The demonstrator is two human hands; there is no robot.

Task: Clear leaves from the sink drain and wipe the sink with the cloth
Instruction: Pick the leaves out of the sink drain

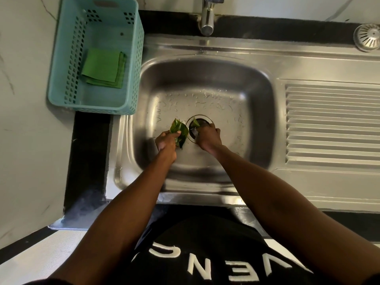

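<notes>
A teal basket (61,83) sits left, a tap (207,17) behind, a strainer cap (368,38) far right.

Beyond my fingertips (178,132) the sink (205,91) floor lay open; only the tap (207,17) overhung its far rim, the basket (61,58) crowding far left.

sink (205,83): I see brushed steel, satin sheen, beaded with water
leaves (179,130): glossy green, smooth
basket (61,58): matt teal plastic, perforated
cloth (102,67): soft green fabric, folded
tap (207,19): polished metal
worktop (88,153): I see dark, glossy stone
</notes>
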